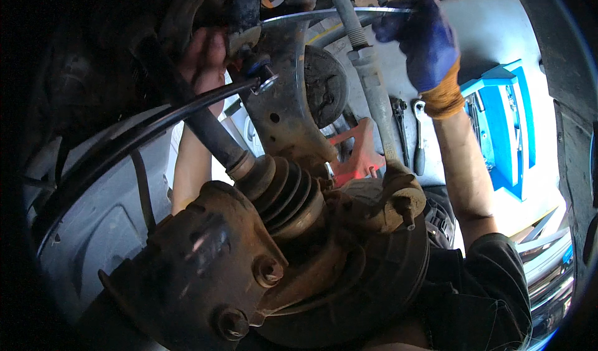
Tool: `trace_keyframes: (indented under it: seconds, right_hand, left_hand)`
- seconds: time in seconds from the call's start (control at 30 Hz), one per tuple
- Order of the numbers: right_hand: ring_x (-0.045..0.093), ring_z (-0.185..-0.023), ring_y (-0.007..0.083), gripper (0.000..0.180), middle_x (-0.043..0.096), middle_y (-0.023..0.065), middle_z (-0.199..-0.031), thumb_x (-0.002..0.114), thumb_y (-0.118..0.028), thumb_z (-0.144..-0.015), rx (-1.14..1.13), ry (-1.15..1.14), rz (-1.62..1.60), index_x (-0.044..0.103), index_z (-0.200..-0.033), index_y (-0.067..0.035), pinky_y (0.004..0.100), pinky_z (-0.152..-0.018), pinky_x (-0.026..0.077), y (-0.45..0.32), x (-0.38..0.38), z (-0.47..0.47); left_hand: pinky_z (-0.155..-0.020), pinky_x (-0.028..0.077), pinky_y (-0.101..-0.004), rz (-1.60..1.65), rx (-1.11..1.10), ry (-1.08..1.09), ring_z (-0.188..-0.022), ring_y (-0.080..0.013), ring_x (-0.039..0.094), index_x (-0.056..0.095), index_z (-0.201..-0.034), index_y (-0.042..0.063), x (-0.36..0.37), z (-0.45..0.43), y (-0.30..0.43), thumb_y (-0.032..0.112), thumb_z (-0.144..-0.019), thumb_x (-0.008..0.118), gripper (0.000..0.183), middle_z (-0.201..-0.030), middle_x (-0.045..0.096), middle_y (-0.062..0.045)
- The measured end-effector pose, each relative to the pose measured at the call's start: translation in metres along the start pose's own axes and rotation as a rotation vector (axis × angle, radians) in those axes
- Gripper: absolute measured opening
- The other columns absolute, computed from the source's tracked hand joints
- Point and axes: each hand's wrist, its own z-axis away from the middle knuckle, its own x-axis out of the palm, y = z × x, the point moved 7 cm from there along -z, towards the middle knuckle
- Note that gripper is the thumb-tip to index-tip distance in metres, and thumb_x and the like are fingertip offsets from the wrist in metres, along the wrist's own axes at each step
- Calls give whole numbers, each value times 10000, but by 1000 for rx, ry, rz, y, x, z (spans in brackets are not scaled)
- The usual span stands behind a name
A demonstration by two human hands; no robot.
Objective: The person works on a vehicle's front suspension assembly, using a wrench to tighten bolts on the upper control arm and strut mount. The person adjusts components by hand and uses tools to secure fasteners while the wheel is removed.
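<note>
My right hand [427, 47], in a blue glove with an orange cuff, grips the right end of a long, slim, shiny metal bar [322, 13]. The bar passes the tie rod [373, 89] and reaches the top of the rusty control arm [285, 94]. My left hand [205, 61], bare and partly blurred, is at the control arm's inner end, beyond the black drive shaft [196, 108]. Its fingertips are partly hidden, so its hold is unclear. A stabilizer bar [154, 122] with a link end crosses in front of it.
Nearest the camera are the strut bracket [201, 253], ribbed CV boot [289, 192] and brake disc [369, 285]. Below stand a red jack stand [357, 152], a ratchet [419, 136], another dark-handled tool [401, 131] and a blue tray [507, 136] of tools. The fender edge [572, 131] borders the right.
</note>
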Motion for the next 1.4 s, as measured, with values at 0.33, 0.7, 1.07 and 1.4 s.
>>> trace_keyframes:
  seconds: [0.33, 0.7, 1.07, 1.4]
  right_hand:
    - [685, -671, 161, 373, 729, 91, -929, 471, -349, -1112, -332, 126, -129, 670, -1046, -40, 243, -572, 452, -84, 21, 2]
    - [685, -658, 185, 469, 698, 95, -864, 436, -416, -1118, -226, 102, -18, 655, -1071, -5, 298, -628, 541, -45, 16, -17]
    - [741, -836, 219, 525, 731, 162, -1090, 410, -493, -1108, 18, -136, -135, 590, -1275, -29, 314, -686, 607, 15, 7, 4]
    - [734, -768, 197, 453, 729, 145, -978, 482, -435, -1101, 155, -79, -94, 611, -1221, -18, 303, -652, 594, 25, 11, 9]
  left_hand:
    - [-929, 577, -429, 73, -29, -231, -1042, -303, 708, 502, -1434, 114, 14, -3, 8, 464, -980, 673, 598, -1287, 677, -203]
    - [-936, 589, -408, 301, -166, 128, -1058, -268, 720, 600, -1318, 66, 13, -7, 1, 377, -1005, 668, 447, -1230, 701, -166]
    - [-1097, 475, -407, 130, -46, -15, -1233, -251, 617, 660, -1241, 53, 7, -8, -3, 428, -947, 743, 484, -1266, 674, -127]
    - [-734, 553, -287, -97, 6, 112, -864, -183, 691, 692, -1176, 51, 7, -4, 15, 464, -921, 746, 488, -1036, 713, -99]
